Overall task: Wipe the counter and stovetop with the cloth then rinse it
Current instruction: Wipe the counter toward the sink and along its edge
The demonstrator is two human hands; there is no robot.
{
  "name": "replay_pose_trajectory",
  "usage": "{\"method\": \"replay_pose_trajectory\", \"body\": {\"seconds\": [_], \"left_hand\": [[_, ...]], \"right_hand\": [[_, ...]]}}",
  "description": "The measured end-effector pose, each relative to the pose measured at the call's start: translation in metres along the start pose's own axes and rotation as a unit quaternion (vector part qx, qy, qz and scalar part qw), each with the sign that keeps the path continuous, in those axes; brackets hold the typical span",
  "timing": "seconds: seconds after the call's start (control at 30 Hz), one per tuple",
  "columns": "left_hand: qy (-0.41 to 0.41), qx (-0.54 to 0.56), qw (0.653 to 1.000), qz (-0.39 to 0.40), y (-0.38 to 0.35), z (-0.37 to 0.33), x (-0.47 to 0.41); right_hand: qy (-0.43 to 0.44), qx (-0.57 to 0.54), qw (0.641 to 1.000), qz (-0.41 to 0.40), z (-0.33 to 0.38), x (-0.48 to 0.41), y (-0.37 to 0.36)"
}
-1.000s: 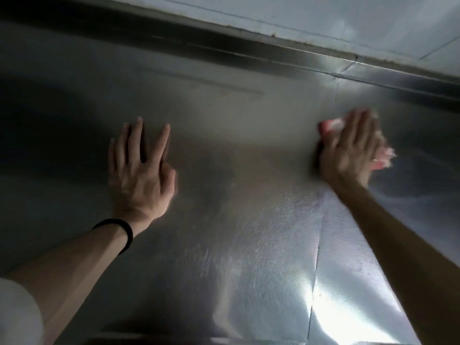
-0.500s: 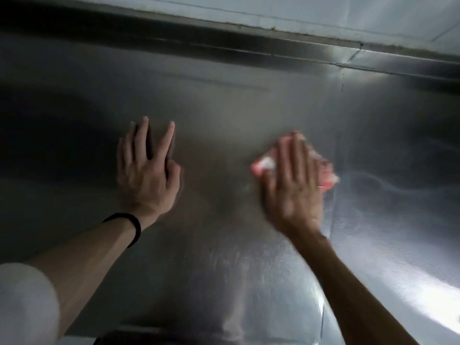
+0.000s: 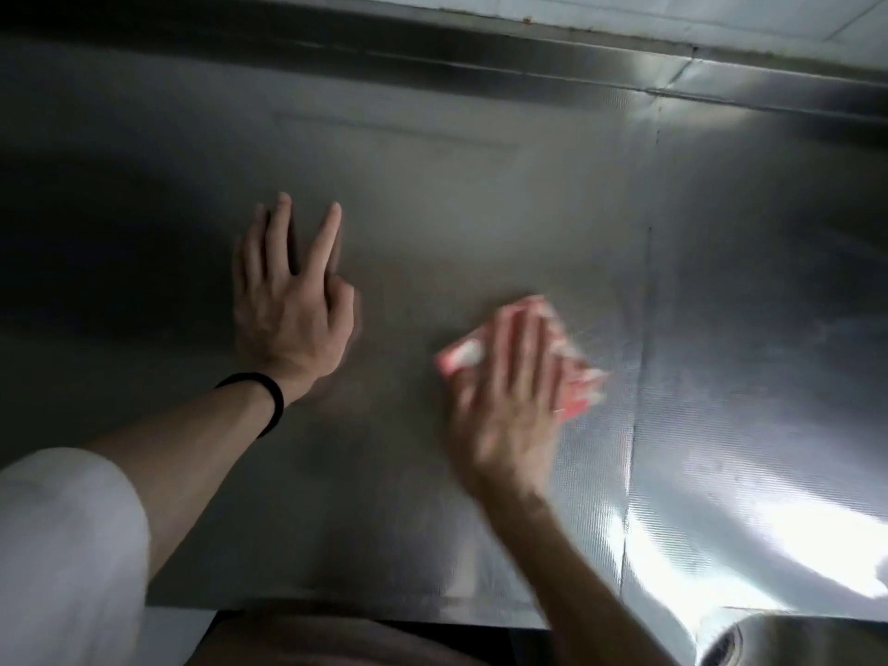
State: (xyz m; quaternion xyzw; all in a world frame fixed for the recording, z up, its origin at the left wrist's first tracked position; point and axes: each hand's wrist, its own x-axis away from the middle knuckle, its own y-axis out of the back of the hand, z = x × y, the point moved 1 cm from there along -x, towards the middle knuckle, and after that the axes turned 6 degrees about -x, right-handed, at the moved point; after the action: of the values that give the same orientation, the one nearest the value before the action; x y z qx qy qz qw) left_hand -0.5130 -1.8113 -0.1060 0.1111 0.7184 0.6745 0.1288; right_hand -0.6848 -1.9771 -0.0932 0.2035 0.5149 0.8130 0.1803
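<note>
Cloth (image 3: 463,359) sits on the counter (image 3: 480,185) right of the spread, empty left hand (image 3: 288,310), pinned under straight fingers of the right hand (image 3: 509,401), which I judge drives the next stroke.

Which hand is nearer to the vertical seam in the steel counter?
Right. The right hand, pressing the pink cloth, is just left of the seam. The left hand lies flat on the counter, much farther to the left.
</note>
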Motion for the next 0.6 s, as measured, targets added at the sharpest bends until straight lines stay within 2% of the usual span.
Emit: {"method": "replay_pose_trajectory", "body": {"seconds": [0.1,0.2,0.33,0.47,0.53,0.6], "left_hand": [[-0.007,0.0,1.0,-0.002,0.001,-0.001,0.0],[-0.007,-0.005,1.0,-0.003,0.0,0.001,0.0],[0.0,-0.006,1.0,0.016,-0.003,0.002,-0.002],[-0.001,-0.004,1.0,0.016,-0.006,0.003,-0.002],[-0.002,-0.008,1.0,0.011,-0.007,0.003,-0.002],[-0.002,-0.004,1.0,0.012,-0.006,0.003,-0.001]], "right_hand": [[0.077,-0.007,0.995,0.057,0.051,0.045,-0.029],[0.113,-0.014,0.992,0.06,0.033,0.047,-0.027],[-0.006,0.005,1.0,-0.002,-0.068,0.016,0.021],[-0.13,0.015,0.991,-0.036,-0.183,-0.011,0.081],[-0.17,0.008,0.984,-0.055,-0.202,-0.019,0.09],[-0.22,0.002,0.972,-0.084,-0.184,-0.018,0.081]]}}
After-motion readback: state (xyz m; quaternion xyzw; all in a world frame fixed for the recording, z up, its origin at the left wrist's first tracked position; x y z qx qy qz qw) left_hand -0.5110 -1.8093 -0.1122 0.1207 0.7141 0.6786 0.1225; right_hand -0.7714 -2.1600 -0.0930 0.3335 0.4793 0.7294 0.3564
